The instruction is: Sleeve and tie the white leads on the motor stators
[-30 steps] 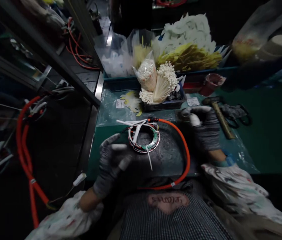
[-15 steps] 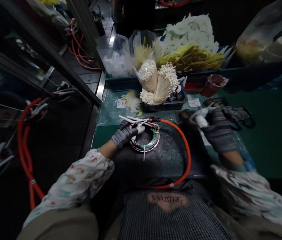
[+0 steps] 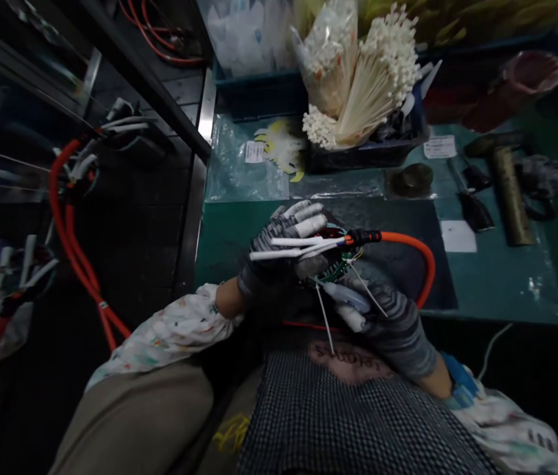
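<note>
Desk [image 3: 232, 221]: green top, dark sheet [image 3: 422, 214] in front of the person, clear plastic around it. Blue bin [image 3: 259, 99] at the back with bagged white parts. Orange cable [image 3: 407, 241] loops in from the right. Black box [image 3: 363, 158] in front of the bin, holding bundled white cable ties [image 3: 365, 109]. Hammer [image 3: 506, 185] lies well off to the right.

Hands, both in grey striped gloves. Left hand [image 3: 283, 237]: grip closed on the left side of the wire-wound ring [image 3: 336, 267], thumb on the near side; partly hidden by the leads. Right hand [image 3: 392, 316]: grip closed on a pale hand tool [image 3: 351, 297], tip up against or just beside the ring's near edge. Can't tell which, nor the tool type.

Ring is between the hands, over the sheet. Can't see if it touches the desk. White sleeved leads [image 3: 289, 253] run from the cable end across the left glove.

Status, my read: cable end is at the ring, and two ties are on it. Left: both tie tails [image 3: 326, 323] stick out long, untrimmed; lead ends look loose. Far side of the ring is hidden, can't judge it.
</note>
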The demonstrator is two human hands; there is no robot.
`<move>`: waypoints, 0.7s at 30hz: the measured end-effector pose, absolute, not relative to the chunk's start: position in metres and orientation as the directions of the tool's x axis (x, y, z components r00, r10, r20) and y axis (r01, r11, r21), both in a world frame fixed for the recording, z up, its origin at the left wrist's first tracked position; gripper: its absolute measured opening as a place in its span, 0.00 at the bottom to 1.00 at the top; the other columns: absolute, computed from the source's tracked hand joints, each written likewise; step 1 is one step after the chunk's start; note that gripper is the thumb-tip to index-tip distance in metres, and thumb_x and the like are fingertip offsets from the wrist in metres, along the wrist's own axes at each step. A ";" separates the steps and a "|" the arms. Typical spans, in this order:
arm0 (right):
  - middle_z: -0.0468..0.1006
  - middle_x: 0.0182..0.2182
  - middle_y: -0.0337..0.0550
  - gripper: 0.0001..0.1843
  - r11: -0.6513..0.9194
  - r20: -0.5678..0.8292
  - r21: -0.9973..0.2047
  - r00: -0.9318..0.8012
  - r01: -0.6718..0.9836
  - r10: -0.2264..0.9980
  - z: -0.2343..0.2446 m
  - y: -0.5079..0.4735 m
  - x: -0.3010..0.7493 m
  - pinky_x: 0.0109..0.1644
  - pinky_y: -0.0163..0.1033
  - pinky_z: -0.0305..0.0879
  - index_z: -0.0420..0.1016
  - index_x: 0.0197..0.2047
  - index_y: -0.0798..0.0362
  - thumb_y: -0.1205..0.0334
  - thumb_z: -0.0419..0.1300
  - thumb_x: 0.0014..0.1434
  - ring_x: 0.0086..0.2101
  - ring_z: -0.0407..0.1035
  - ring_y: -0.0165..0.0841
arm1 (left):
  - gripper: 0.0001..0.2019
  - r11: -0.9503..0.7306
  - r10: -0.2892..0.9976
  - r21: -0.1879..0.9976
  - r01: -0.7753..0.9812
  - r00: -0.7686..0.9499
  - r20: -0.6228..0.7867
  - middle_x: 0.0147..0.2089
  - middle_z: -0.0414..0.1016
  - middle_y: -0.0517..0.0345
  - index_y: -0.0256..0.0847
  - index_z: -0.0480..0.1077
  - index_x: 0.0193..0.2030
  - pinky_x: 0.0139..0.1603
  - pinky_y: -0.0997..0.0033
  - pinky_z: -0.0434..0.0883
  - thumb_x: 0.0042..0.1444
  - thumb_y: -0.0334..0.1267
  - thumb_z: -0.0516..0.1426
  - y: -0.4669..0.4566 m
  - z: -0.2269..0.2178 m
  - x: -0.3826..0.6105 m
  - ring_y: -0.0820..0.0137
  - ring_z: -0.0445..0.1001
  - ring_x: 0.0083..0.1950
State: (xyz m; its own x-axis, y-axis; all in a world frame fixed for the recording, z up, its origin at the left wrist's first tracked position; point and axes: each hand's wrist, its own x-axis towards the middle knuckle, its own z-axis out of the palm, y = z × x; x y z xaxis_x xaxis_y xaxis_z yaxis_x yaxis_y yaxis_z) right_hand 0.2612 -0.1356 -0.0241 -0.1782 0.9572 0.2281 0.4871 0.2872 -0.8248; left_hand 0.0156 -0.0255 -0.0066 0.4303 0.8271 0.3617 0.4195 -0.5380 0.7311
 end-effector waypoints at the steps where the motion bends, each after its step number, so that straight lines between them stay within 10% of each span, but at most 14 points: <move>1: 0.91 0.48 0.46 0.19 0.285 0.227 -0.815 -0.175 0.504 0.958 -0.020 -0.136 0.262 0.46 0.55 0.89 0.84 0.61 0.41 0.57 0.70 0.68 0.43 0.88 0.49 | 0.24 -0.581 0.805 0.683 0.443 0.437 0.401 0.71 0.81 0.51 0.51 0.78 0.66 0.81 0.41 0.66 0.75 0.60 0.55 -0.030 -0.007 0.015 0.52 0.74 0.76; 9: 0.91 0.41 0.40 0.11 0.378 0.287 -0.715 -0.246 0.588 0.926 0.005 -0.119 0.256 0.47 0.53 0.86 0.90 0.53 0.37 0.56 0.70 0.68 0.40 0.86 0.45 | 0.28 -0.721 0.692 0.498 0.482 0.465 0.553 0.69 0.82 0.49 0.48 0.76 0.66 0.81 0.48 0.66 0.80 0.62 0.45 -0.044 -0.011 0.011 0.58 0.75 0.76; 21: 0.92 0.48 0.40 0.12 0.349 0.292 -0.659 -0.200 0.666 0.935 0.020 -0.114 0.279 0.54 0.49 0.88 0.87 0.54 0.44 0.61 0.68 0.68 0.47 0.88 0.46 | 0.27 -0.696 0.718 0.425 0.579 0.576 0.391 0.73 0.78 0.48 0.47 0.74 0.71 0.81 0.48 0.63 0.80 0.59 0.48 -0.036 0.016 0.032 0.56 0.72 0.78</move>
State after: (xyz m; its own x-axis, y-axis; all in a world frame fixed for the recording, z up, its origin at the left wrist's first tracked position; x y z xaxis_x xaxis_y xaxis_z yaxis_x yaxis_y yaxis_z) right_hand 0.2792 -0.1143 0.0196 -0.2004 0.9351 0.2922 0.6663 0.3488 -0.6591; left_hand 0.0316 -0.0359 0.0164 0.5759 0.7177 0.3914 0.5788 -0.6961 0.4247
